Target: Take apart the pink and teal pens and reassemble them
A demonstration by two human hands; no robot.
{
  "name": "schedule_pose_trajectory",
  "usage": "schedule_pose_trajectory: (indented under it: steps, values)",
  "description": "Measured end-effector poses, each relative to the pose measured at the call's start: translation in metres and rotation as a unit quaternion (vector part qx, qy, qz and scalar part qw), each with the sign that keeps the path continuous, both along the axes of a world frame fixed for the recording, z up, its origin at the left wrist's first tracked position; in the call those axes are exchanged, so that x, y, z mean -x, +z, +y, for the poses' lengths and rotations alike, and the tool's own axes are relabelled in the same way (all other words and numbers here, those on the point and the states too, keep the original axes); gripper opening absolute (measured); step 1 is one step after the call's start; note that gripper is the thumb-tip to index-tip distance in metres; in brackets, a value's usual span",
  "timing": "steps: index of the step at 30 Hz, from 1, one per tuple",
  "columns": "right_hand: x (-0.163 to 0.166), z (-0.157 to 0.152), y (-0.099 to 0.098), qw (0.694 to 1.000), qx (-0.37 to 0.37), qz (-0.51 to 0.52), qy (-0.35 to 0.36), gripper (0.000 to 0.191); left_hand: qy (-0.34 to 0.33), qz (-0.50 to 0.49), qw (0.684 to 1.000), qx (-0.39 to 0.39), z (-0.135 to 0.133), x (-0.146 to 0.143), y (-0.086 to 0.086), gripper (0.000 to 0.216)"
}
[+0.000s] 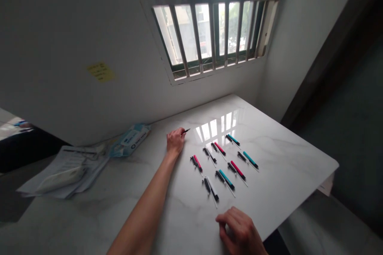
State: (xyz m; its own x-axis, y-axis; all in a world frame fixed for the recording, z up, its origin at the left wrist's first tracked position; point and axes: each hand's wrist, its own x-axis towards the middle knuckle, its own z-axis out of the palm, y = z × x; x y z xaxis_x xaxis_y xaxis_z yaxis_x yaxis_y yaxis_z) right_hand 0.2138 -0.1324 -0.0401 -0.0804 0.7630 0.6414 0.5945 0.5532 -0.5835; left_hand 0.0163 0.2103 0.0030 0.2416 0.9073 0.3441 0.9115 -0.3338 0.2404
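My left hand (175, 140) reaches far across the white marble table (284, 143), its fingers closed on a thin dark pen piece (186, 130) whose tip sticks out to the right. My right hand (239, 231) rests near the table's front edge with its fingers curled down on the surface; nothing shows in it. Between the hands lie several pens with parts beside them, set out in rows: red ones (197, 163), teal ones (226, 179) and a black-and-white one (212, 188). The nearest to my right hand is the black-and-white pen.
A blue wet-wipe pack (130, 140) lies at the back left by the wall. Papers and a white pouch (64, 173) lie at the left. A barred window (209, 20) is above the table. A yellow sticky note (101, 71) is on the wall.
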Motion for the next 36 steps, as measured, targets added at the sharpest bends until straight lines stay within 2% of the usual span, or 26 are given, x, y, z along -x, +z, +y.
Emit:
schedule_pose_trajectory:
  steps: [3,8,10,13,14,16,18,21,23,25,27,32,36]
  values:
    - [0.0,0.0,-0.001,1.0,-0.004,0.008,0.0,0.025,0.025,-0.097,0.994,-0.054,-0.031,0.019,0.006,0.025]
    - [-0.002,-0.004,-0.002,0.998,0.005,0.009,0.067,0.025,0.103,-0.207,0.963,-0.139,-0.119,0.055,0.013,0.026]
    - [-0.003,-0.009,0.0,0.994,0.032,0.014,0.104,0.021,0.124,-0.228,0.952,-0.16,-0.153,0.064,0.012,0.029]
    - [-0.005,-0.01,0.013,0.986,0.11,0.06,0.11,0.005,0.128,-0.243,0.946,-0.171,-0.19,0.07,0.002,0.03]
    - [-0.005,-0.008,0.02,0.982,0.139,0.079,0.101,0.014,0.117,-0.243,0.948,-0.167,-0.198,0.071,-0.002,0.029]
    - [-0.003,0.006,0.037,0.975,0.177,0.096,0.091,0.033,0.066,-0.242,0.96,-0.122,-0.209,0.069,-0.009,0.027]
    - [0.003,0.031,0.057,0.973,0.195,0.081,0.093,0.046,0.041,-0.249,0.963,-0.096,-0.214,0.066,-0.011,0.025]
    - [0.018,0.084,0.081,0.968,0.223,0.031,0.11,0.057,0.016,-0.262,0.962,-0.07,-0.217,0.06,-0.008,0.024]
    - [0.028,0.12,0.086,0.962,0.244,0.013,0.118,0.062,-0.01,-0.268,0.962,-0.044,-0.219,0.055,-0.005,0.022]
    - [0.038,0.146,0.08,0.954,0.264,0.01,0.138,0.064,-0.029,-0.275,0.961,-0.028,-0.222,0.052,-0.004,0.02]
    - [0.045,0.16,0.068,0.948,0.283,0.017,0.147,0.064,-0.04,-0.282,0.958,-0.019,-0.225,0.048,-0.003,0.018]
    - [0.048,0.153,0.04,0.946,0.268,0.075,0.169,0.054,-0.095,-0.271,0.958,0.026,-0.232,0.035,0.001,0.015]
    - [0.044,0.15,0.042,0.952,0.245,0.097,0.153,0.045,-0.069,-0.305,0.948,0.065,-0.231,0.028,0.002,0.02]
